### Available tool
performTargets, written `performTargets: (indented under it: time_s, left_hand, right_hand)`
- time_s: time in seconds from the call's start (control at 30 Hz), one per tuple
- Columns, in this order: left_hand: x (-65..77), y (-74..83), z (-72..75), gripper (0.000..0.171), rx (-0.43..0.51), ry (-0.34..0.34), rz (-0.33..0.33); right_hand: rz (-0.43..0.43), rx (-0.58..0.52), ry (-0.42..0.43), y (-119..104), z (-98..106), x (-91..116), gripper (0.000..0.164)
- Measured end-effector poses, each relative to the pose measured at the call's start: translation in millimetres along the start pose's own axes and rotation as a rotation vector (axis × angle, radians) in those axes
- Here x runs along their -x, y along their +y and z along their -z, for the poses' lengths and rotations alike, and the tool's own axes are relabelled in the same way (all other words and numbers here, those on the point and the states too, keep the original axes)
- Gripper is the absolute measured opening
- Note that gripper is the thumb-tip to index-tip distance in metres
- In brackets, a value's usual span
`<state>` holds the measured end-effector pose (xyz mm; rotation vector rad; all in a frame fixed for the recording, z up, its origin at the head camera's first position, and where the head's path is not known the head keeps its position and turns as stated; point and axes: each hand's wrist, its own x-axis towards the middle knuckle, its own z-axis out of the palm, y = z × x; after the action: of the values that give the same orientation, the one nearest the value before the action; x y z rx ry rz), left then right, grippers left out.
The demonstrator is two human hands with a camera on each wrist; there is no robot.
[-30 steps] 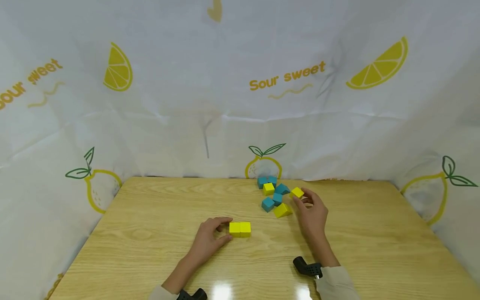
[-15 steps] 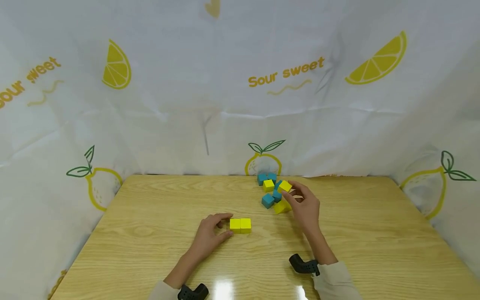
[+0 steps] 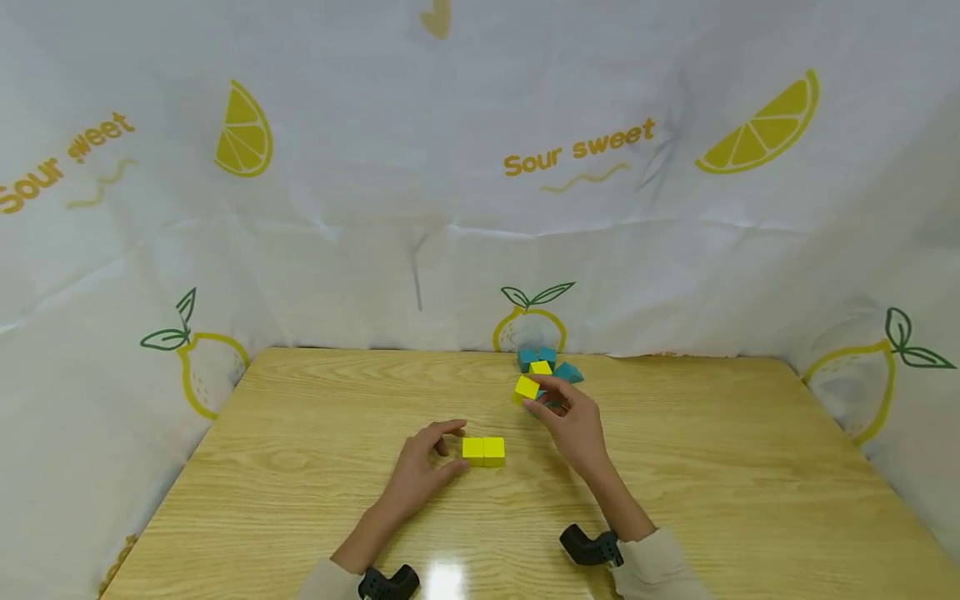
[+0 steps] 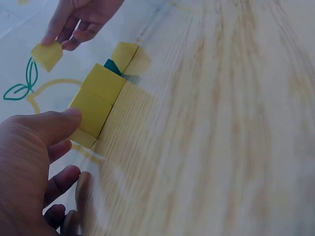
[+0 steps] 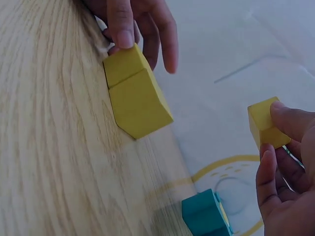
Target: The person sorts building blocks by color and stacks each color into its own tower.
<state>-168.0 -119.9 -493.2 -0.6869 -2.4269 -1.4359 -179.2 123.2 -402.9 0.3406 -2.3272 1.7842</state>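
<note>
Two yellow cubes point(image 3: 483, 452) stand side by side on the table, faces together. My left hand point(image 3: 416, 468) is at their left end, its thumb point(image 4: 69, 120) touching the nearer cube while the other fingers stay loose and apart from it. My right hand point(image 3: 576, 423) pinches another yellow cube point(image 3: 527, 390) between thumb and fingers, tilted and raised above the table, as the right wrist view shows. Behind that hand is a loose group of blocks: a blue wedge point(image 3: 568, 372), a yellow block point(image 3: 540, 367) and blue blocks point(image 3: 528, 360), some partly hidden by the hand.
The wooden table point(image 3: 300, 433) ends at a white curtain point(image 3: 375, 275) printed with lemons, which hangs along the back and sides. Each wrist carries a black camera mount point(image 3: 591, 546).
My right hand has carried its yellow cube leftward across the loose blocks, toward the two joined cubes. The left hand stays by the pair, its index fingertip now a bit farther from it.
</note>
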Motion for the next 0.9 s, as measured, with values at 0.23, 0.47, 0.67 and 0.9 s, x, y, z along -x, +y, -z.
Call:
performTargets:
  time_s: [0.23, 0.47, 0.67, 0.9]
  left_hand:
    - [-1.0, 1.1, 0.2, 0.06, 0.011, 0.002, -0.009]
    - [-2.7, 1.4, 0.7, 0.06, 0.024, 0.003, -0.003]
    - [-3.8, 1.4, 2.1, 0.06, 0.029, 0.0, -0.006]
    - [-2.6, 0.5, 2.4, 0.058, 0.034, -0.002, -0.007]
  right_hand:
    - [0.017, 0.034, -0.093, -7, -16, 7, 0.036]
    - [0.04, 0.041, -0.147, 14, -36, 6, 0.035]
    - [0.092, 0.085, -0.2, 30, -44, 6, 0.033]
    - [0.081, 0.212, -0.252, 37, -46, 9, 0.034]
